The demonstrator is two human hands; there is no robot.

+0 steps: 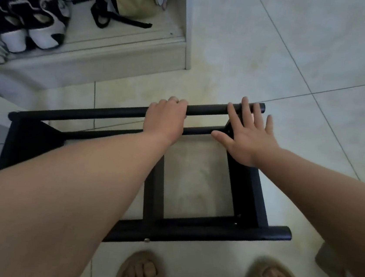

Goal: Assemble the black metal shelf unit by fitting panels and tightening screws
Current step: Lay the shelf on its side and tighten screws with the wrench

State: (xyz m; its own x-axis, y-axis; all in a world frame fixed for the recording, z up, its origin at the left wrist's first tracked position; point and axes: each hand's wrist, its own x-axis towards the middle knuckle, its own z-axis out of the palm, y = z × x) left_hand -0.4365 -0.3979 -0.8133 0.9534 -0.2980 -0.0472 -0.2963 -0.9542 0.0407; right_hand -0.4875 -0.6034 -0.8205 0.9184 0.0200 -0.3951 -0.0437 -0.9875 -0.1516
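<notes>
Black shelf frame (189, 228) lying mid-frame on the tile floor (301, 49). Left hand (165, 120) wraps its far tube (207, 111), right hand (247, 136) lies flat, fingers spread. No readable writing anywhere.

Black shelf frame (246, 191) on tiled floor (301, 49); left hand (165, 118) grips the far tube (207, 111), right hand (249, 134) rests flat, fingers spread.

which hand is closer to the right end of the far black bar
Right. The right hand spreads open, fingers across the far bar beside that end; the left hand grips the bar farther along, near its middle.
</notes>
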